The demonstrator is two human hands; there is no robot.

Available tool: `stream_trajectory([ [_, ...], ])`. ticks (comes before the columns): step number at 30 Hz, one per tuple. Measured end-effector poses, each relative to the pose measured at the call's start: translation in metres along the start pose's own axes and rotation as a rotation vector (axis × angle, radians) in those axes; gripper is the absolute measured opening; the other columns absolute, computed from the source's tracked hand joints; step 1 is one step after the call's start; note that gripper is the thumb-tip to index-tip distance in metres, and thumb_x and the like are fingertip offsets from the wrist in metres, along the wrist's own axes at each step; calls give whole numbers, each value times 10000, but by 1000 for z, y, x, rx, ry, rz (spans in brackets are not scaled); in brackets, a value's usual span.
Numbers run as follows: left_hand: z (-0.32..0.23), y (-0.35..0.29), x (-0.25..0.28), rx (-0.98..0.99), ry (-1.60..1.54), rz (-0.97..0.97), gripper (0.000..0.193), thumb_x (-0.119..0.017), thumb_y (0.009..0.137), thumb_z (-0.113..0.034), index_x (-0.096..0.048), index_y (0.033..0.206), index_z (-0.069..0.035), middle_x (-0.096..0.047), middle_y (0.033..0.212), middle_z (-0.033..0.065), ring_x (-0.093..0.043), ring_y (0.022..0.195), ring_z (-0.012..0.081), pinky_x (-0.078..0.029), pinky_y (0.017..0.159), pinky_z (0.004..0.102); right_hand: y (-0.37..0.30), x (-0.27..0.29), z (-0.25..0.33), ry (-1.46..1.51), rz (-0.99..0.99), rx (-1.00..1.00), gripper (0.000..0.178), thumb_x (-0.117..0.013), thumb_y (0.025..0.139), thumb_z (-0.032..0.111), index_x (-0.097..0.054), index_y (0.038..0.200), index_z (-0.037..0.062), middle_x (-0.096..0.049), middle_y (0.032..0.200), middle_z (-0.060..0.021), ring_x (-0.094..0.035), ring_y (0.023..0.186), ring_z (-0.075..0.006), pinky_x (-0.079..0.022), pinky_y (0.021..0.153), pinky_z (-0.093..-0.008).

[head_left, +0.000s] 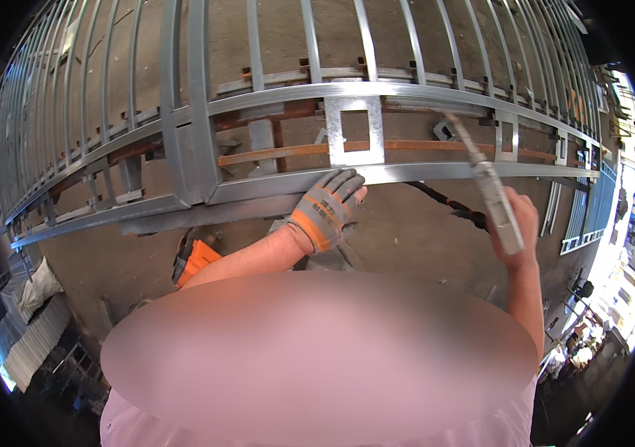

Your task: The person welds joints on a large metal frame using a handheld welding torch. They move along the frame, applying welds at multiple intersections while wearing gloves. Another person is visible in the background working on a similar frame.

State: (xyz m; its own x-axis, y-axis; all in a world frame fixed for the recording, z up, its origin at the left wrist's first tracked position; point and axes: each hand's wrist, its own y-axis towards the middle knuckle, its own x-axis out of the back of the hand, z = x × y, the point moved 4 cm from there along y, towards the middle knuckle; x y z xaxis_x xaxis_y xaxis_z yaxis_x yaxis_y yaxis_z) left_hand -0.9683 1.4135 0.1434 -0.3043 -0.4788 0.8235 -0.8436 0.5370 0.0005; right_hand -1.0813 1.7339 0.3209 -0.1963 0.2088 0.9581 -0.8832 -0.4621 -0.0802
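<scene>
Above the floor point(407, 246), the tool point(496, 200) the right hand point(523, 227) grips could, slipping, strike the left hand point(326, 211), lying flat on the frame point(422, 173).

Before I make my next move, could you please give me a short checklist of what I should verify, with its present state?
1. Left hand protected: ok, it wears a grey-and-orange glove.
2. Right hand protected: not ok, it is bare.
3. Grey tool held: ok, in the right hand.
4. Tool's tip directed away from the left hand: ok, it points up and leftward, past that hand.
5. Black cable joined to the tool: cannot tell.
</scene>
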Motion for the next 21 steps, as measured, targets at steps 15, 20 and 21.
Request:
stream_trajectory([
  [15, 13, 90, -31, 342, 447, 89, 911, -653, 1045, -549, -327, 1764, -95, -357, 1824, 109, -334, 1687, 295, -188, 1395, 528, 80, -88, -12, -112, 156, 271, 364, -828, 809, 231, -719, 1141, 126, -760, 856, -79, -704, 771, -327, -438, 757, -439],
  [20, 13, 89, -29, 385, 302, 20, 1121, -864, 852, -571, -365, 1740, -104, -410, 1777, 113, -381, 1648, 319, -215, 1404, 481, 91, -91, -17, -132, 185, 284, 393, -821, 799, 167, -709, 1172, 115, -765, 882, -126, -702, 792, -385, -467, 788, -444],
  [21, 13, 90, -28, 389, 316, 10, 1046, -830, 886, -526, -387, 1731, -98, -415, 1778, 107, -388, 1645, 311, -219, 1401, 486, 92, -91, -18, -133, 188, 285, 400, -814, 800, 136, -710, 1184, 108, -766, 894, -143, -699, 798, -402, -476, 798, -446],
])
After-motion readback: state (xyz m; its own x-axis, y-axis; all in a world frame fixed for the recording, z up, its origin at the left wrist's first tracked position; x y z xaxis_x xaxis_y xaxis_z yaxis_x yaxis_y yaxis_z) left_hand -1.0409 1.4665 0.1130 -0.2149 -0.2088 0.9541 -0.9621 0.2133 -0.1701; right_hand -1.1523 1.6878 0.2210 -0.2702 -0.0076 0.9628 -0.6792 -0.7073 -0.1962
